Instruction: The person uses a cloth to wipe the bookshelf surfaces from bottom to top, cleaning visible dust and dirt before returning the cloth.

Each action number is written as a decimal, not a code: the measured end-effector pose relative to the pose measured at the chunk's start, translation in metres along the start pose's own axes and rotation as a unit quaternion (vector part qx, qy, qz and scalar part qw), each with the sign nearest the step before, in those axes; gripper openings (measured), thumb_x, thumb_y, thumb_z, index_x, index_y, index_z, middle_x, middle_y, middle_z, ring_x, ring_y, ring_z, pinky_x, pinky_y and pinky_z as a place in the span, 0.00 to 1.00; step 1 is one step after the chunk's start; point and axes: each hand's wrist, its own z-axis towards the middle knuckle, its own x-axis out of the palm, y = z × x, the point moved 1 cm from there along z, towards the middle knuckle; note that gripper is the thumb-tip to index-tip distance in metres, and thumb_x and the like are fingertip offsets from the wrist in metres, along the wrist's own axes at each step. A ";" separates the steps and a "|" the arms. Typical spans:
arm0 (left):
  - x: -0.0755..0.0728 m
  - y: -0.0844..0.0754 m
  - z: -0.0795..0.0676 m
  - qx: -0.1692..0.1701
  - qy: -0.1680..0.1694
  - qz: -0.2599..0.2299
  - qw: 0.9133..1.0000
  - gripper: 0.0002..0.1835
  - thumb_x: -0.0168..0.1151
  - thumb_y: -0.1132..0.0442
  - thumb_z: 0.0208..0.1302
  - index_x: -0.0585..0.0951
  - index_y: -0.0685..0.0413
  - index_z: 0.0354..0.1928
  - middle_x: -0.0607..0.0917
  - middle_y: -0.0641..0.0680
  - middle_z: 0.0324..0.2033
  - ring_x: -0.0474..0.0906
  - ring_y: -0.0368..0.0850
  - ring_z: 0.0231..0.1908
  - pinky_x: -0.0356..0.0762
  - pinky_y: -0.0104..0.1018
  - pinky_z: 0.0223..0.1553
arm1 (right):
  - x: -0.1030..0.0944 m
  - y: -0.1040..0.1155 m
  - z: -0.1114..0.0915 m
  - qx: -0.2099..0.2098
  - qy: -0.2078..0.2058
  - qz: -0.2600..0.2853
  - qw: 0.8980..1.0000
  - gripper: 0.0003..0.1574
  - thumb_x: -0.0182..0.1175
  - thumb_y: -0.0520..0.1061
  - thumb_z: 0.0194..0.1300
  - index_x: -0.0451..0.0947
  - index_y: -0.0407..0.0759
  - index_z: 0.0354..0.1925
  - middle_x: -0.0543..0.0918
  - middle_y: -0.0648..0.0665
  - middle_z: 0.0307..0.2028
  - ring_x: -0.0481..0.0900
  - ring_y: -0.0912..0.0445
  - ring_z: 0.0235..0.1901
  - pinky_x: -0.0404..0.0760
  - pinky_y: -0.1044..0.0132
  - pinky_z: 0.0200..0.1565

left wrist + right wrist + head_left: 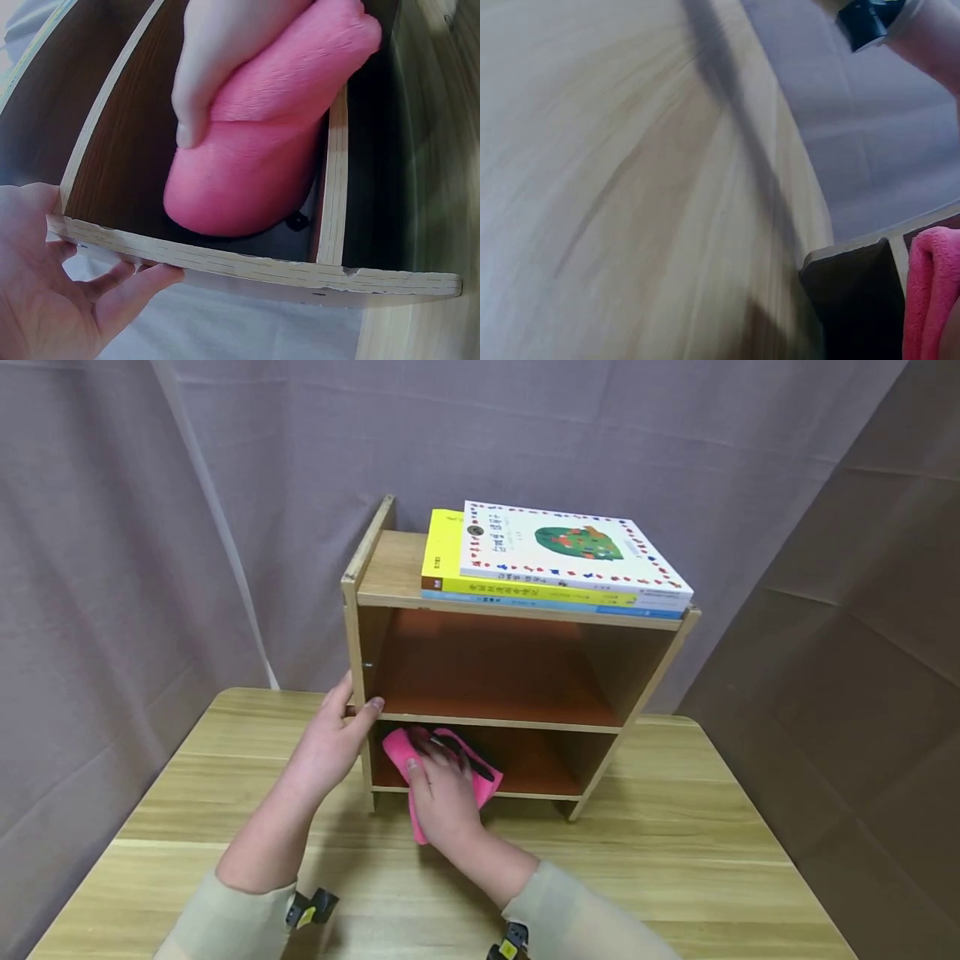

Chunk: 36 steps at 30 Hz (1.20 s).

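Cloth point(240, 184) held in right fingers point(444, 762), long axis slanting into lower compartment point(551, 758); left fingers point(139, 294) gripping shelf side point(247, 265)

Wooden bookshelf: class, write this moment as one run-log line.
left hand: grips left side panel; right hand: holds pink cloth, partly inside lower compartment; book stack: lies on top board

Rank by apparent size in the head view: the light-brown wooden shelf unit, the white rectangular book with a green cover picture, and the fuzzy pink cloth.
Largest to smallest:
1. Wooden shelf unit
2. White book
3. Pink cloth, though the right hand hides part of it
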 end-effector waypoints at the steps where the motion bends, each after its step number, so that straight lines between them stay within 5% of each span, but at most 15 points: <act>1: 0.000 0.000 0.000 0.000 0.001 0.000 1.000 0.33 0.51 0.41 0.73 0.54 0.26 0.77 0.64 0.58 0.68 0.70 0.58 0.59 0.78 0.51 0.49 | 0.000 0.001 0.001 0.013 -0.007 0.025 1.000 0.28 0.39 0.54 0.80 0.75 0.46 0.65 0.74 0.48 0.66 0.67 0.49 0.68 0.56 0.39 0.68; 4: 0.001 0.000 0.001 0.001 0.001 0.000 1.000 0.33 0.51 0.41 0.73 0.55 0.26 0.77 0.64 0.58 0.68 0.69 0.59 0.59 0.77 0.52 0.51 | -0.002 0.004 0.004 0.051 -0.029 0.095 0.994 0.27 0.39 0.54 0.81 0.82 0.43 0.52 0.80 0.47 0.59 0.70 0.49 0.65 0.57 0.44 0.69; 8: 0.000 0.001 0.001 0.000 -0.001 0.002 1.000 0.33 0.51 0.41 0.73 0.54 0.26 0.77 0.64 0.57 0.67 0.69 0.58 0.59 0.77 0.53 0.51 | -0.003 0.010 0.009 0.109 -0.046 0.200 0.973 0.27 0.41 0.55 0.80 0.71 0.43 0.26 0.79 0.45 0.31 0.78 0.51 0.37 0.76 0.58 0.48; 12: -0.001 0.002 0.001 -0.001 0.000 0.007 1.000 0.34 0.51 0.40 0.73 0.53 0.26 0.77 0.64 0.55 0.68 0.68 0.58 0.60 0.76 0.54 0.52 | -0.005 0.020 0.013 0.173 -0.036 0.299 0.938 0.28 0.40 0.61 0.79 0.65 0.46 0.25 0.65 0.48 0.20 0.64 0.55 0.20 0.69 0.63 0.26; 16: -0.002 0.002 0.002 0.000 0.002 0.002 1.000 0.34 0.51 0.40 0.73 0.54 0.27 0.77 0.64 0.55 0.68 0.69 0.58 0.60 0.78 0.51 0.49 | -0.007 0.032 0.020 0.210 -0.027 0.358 0.910 0.28 0.40 0.64 0.78 0.67 0.47 0.29 0.64 0.50 0.20 0.62 0.57 0.19 0.68 0.64 0.26; 20: -0.001 0.002 0.002 -0.004 0.006 -0.009 1.000 0.34 0.52 0.42 0.73 0.55 0.27 0.77 0.64 0.56 0.67 0.70 0.57 0.59 0.80 0.47 0.44 | -0.005 0.040 0.026 0.224 -0.027 0.378 0.898 0.26 0.39 0.62 0.78 0.71 0.46 0.34 0.68 0.50 0.22 0.66 0.58 0.22 0.70 0.64 0.28; 26: -0.002 0.003 0.002 -0.005 0.008 -0.024 1.000 0.33 0.52 0.44 0.73 0.55 0.28 0.77 0.63 0.57 0.68 0.70 0.57 0.58 0.81 0.46 0.41 | 0.000 0.049 0.029 0.211 -0.020 0.372 0.904 0.26 0.39 0.61 0.78 0.75 0.45 0.42 0.71 0.48 0.28 0.69 0.57 0.29 0.72 0.63 0.34; 31: -0.003 0.002 0.002 -0.007 0.018 -0.039 0.999 0.34 0.54 0.44 0.73 0.54 0.27 0.77 0.61 0.56 0.70 0.69 0.58 0.59 0.82 0.49 0.42 | 0.007 0.049 0.027 0.148 0.010 0.310 0.939 0.28 0.38 0.61 0.79 0.74 0.46 0.56 0.75 0.46 0.46 0.73 0.56 0.42 0.76 0.60 0.44; 36: -0.003 0.002 0.002 0.012 0.020 -0.045 0.999 0.33 0.54 0.46 0.73 0.56 0.27 0.76 0.62 0.57 0.69 0.69 0.58 0.59 0.81 0.49 0.44 | 0.013 0.045 0.026 0.072 0.032 0.234 0.969 0.27 0.42 0.56 0.80 0.66 0.48 0.69 0.66 0.47 0.66 0.71 0.54 0.57 0.75 0.56 0.57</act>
